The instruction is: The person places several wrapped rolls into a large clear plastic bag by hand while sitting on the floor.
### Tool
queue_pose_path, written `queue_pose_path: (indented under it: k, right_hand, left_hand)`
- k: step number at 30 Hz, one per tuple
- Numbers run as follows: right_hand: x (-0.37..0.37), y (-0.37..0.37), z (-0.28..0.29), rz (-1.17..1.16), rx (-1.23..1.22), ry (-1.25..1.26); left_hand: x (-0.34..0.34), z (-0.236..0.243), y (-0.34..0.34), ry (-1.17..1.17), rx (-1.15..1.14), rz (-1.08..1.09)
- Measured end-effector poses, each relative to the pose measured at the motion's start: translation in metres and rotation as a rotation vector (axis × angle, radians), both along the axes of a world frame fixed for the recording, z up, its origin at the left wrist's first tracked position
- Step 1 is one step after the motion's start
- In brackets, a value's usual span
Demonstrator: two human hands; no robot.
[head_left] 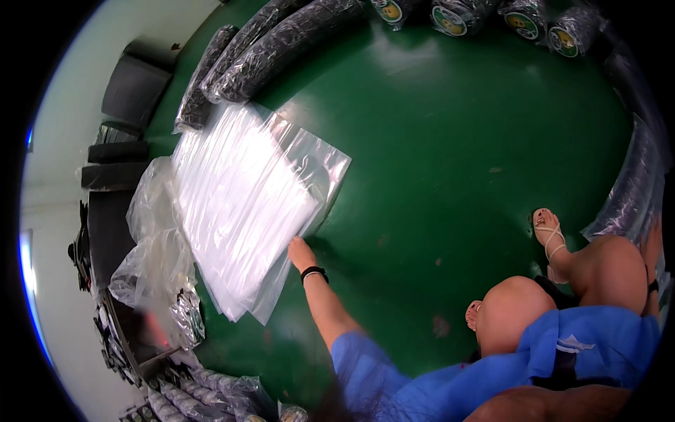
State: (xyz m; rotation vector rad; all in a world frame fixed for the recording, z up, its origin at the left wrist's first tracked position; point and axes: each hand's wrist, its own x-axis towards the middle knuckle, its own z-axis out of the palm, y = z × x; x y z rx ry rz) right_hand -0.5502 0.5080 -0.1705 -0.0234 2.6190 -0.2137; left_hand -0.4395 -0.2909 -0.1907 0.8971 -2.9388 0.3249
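Note:
A thick stack of long clear plastic bags (239,204) lies flat on the green floor, left of the middle. My left hand (301,254), with a black band at its wrist, reaches to the stack's near right edge. Its fingers are closed on the rim of a plastic bag there. At the far right, partly behind my knee, my right hand (654,243) is beside the loose clear end of a plastic-wrapped dark roll (629,186). The fingers of that hand are mostly hidden, so its grip does not show.
Long wrapped rolls (281,49) lie beyond the stack. More rolls with round end labels (450,20) line the far side. A crumpled plastic bag (158,246) and dark blocks (136,88) are along the left wall. Wrapped rolls (211,394) fill the lower left.

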Motion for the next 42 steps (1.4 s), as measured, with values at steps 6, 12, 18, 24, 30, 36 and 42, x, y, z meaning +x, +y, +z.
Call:
queue_pose_path:
  k: [6, 12, 18, 24, 30, 36, 42]
  right_hand:
    - [-0.052, 0.005, 0.173, -0.049, -0.388, -0.035]
    - [-0.117, -0.107, 0.201, 0.155, -0.793, -0.500]
    - [-0.134, -0.204, 0.076, -0.388, -1.189, -1.115]
    - [-0.136, -0.227, 0.052, -0.563, -1.551, -0.761]
    - [-0.170, -0.241, 0.053, -0.361, -1.535, -0.498]
    - [-0.289, -0.145, -0.015, -0.033, -0.741, 0.241]
    - [-0.328, -0.078, 0.018, 0.216, -0.809, 0.466]
  left_hand:
    - [-0.095, 0.067, 0.137, 0.297, 0.266, -0.479]
    - [-0.156, 0.111, 0.285, 0.476, 0.702, -0.513]
    - [-0.153, 0.120, 0.397, 0.311, 0.788, -0.758]
    - [-0.156, 0.128, 0.416, 0.254, 0.754, -0.638]
    - [-0.178, 0.141, 0.392, 0.324, 1.013, -0.242]
    - [-0.151, 0.195, 0.253, 0.957, 0.712, 0.245]
    - [-0.187, 0.210, 0.407, 0.683, 0.962, -0.148]
